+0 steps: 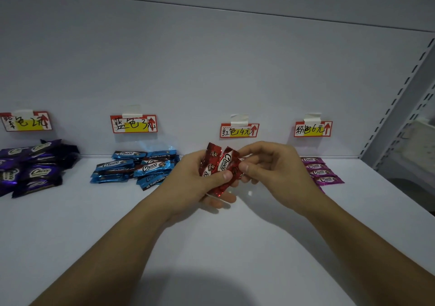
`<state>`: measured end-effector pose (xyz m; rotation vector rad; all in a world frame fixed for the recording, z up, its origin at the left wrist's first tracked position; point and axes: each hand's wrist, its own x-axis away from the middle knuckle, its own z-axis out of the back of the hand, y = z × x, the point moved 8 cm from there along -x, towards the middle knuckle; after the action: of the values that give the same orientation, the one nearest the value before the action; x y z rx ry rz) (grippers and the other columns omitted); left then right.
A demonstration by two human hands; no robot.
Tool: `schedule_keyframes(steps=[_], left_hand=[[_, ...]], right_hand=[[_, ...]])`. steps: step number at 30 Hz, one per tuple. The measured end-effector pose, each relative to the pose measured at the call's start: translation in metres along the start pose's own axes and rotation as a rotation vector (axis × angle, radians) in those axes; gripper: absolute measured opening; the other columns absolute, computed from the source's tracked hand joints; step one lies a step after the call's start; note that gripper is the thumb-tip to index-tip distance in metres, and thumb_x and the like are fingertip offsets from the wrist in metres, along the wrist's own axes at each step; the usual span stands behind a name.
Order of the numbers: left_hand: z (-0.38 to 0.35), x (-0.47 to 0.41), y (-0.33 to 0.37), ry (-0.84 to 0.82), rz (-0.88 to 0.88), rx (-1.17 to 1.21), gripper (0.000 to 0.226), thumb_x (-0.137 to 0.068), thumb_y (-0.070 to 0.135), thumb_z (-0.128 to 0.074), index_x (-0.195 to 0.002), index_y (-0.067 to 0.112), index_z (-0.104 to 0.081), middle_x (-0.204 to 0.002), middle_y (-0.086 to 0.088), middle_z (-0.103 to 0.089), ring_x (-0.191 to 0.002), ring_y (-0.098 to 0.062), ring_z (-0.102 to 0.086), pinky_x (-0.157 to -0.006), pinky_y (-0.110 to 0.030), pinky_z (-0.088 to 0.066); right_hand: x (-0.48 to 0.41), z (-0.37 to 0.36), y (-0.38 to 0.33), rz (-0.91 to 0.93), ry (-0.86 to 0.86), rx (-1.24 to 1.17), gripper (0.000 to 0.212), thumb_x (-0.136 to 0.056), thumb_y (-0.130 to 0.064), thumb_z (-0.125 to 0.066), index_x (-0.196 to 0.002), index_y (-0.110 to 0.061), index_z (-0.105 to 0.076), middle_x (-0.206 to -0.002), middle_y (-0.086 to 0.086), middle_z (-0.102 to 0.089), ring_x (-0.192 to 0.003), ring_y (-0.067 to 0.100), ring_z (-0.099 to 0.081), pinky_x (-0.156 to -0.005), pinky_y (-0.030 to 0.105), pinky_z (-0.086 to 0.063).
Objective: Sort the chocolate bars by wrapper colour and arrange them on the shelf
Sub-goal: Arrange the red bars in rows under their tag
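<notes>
At frame centre, the left hand grips several red chocolate bars above the shelf. The right hand pinches one bar's lower end.

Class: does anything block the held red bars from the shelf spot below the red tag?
Nothing visible: the left hand and right hand hold the red bars below the red tag, hiding that spot.

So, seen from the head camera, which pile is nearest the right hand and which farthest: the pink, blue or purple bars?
1. pink bars, just right of the right hand.
2. blue bars, off to its left, past the red bars it pinches.
3. purple bars, at the far left.
</notes>
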<state>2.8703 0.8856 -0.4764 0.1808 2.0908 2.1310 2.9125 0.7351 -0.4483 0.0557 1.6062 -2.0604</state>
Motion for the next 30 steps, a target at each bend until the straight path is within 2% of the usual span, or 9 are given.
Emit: schedule_keyframes(steps=[5,8,10,13,21,24,26,28,30], left_hand=[[0.011,0.001,0.001,0.094,-0.006,0.030,0.022,-0.097,0.016,-0.064,-0.118,0.016,-0.059,-0.093,-0.009,-0.078,-0.078,-0.032,-0.076,-0.054,-0.035,-0.061],[0.030,-0.002,-0.002,0.225,-0.010,0.072,0.013,-0.103,0.015,-0.054,-0.116,0.016,-0.054,-0.084,-0.007,-0.075,-0.067,-0.025,-0.074,-0.047,-0.030,-0.054],[0.041,-0.005,-0.007,0.287,0.015,0.081,0.013,-0.106,0.013,-0.047,-0.116,0.017,-0.054,-0.074,-0.007,-0.065,-0.053,-0.016,-0.057,-0.042,-0.025,-0.037],[0.049,-0.009,-0.017,0.319,0.105,0.192,0.017,-0.106,0.012,-0.044,-0.113,0.018,-0.058,-0.063,0.002,-0.044,-0.050,-0.011,-0.030,-0.044,-0.021,-0.020],[0.049,-0.009,-0.019,0.305,0.134,0.370,0.017,-0.102,0.014,-0.043,-0.110,0.013,-0.057,-0.060,0.003,-0.035,-0.042,-0.007,-0.025,-0.033,-0.016,-0.020],[0.047,-0.009,-0.018,0.287,0.127,0.354,0.016,-0.100,0.010,-0.042,-0.107,0.012,-0.056,-0.062,0.002,-0.035,-0.044,-0.007,-0.024,-0.034,-0.016,-0.020],[0.047,-0.009,-0.016,0.285,0.121,0.327,0.017,-0.098,0.006,-0.042,-0.106,0.012,-0.057,-0.061,0.002,-0.036,-0.045,-0.008,-0.024,-0.034,-0.017,-0.020],[0.048,-0.009,-0.015,0.285,0.116,0.317,0.019,-0.097,0.003,-0.041,-0.105,0.011,-0.057,-0.061,0.002,-0.036,-0.045,-0.009,-0.024,-0.034,-0.017,-0.020],[0.048,-0.011,-0.015,0.278,0.114,0.329,0.020,-0.096,0.003,-0.040,-0.107,0.010,-0.056,-0.062,0.001,-0.036,-0.045,-0.008,-0.024,-0.035,-0.017,-0.020]], right_hand=[[-0.001,0.003,0.005,-0.038,0.043,-0.040,0.018,-0.091,0.004,-0.066,-0.107,-0.002,-0.071,-0.075,0.015,-0.071,-0.064,0.019,-0.070,-0.060,0.025,-0.055],[-0.002,0.009,0.006,-0.076,0.061,-0.110,0.016,-0.093,0.008,-0.062,-0.102,0.000,-0.072,-0.085,0.026,-0.070,-0.066,0.019,-0.072,-0.064,0.025,-0.058],[-0.001,0.010,0.006,-0.072,0.051,-0.126,0.015,-0.091,0.012,-0.062,-0.094,0.000,-0.072,-0.086,0.021,-0.072,-0.073,0.022,-0.074,-0.070,0.026,-0.060],[-0.001,0.009,0.001,0.025,0.048,-0.065,0.021,-0.082,0.019,-0.067,-0.083,-0.001,-0.073,-0.087,0.009,-0.076,-0.085,0.021,-0.074,-0.079,0.029,-0.061],[0.002,0.001,0.004,0.207,0.015,0.117,0.030,-0.076,0.019,-0.073,-0.077,-0.011,-0.076,-0.091,-0.001,-0.075,-0.087,0.016,-0.074,-0.082,0.024,-0.058],[0.005,-0.013,0.006,0.255,-0.012,0.306,0.025,-0.078,0.006,-0.077,-0.081,-0.018,-0.074,-0.084,-0.009,-0.073,-0.081,0.010,-0.072,-0.079,0.023,-0.058],[0.007,-0.012,-0.005,0.360,0.040,0.424,0.015,-0.079,-0.005,-0.075,-0.086,-0.018,-0.075,-0.086,-0.012,-0.069,-0.081,0.009,-0.068,-0.076,0.021,-0.054],[0.010,-0.012,-0.017,0.459,0.083,0.499,0.016,-0.080,-0.007,-0.071,-0.091,-0.017,-0.078,-0.087,-0.010,-0.065,-0.079,0.005,-0.063,-0.073,0.016,-0.048],[0.012,-0.026,-0.018,0.480,-0.009,0.595,0.017,-0.086,-0.013,-0.070,-0.099,-0.020,-0.078,-0.092,-0.011,-0.063,-0.082,0.002,-0.060,-0.074,0.016,-0.047]])
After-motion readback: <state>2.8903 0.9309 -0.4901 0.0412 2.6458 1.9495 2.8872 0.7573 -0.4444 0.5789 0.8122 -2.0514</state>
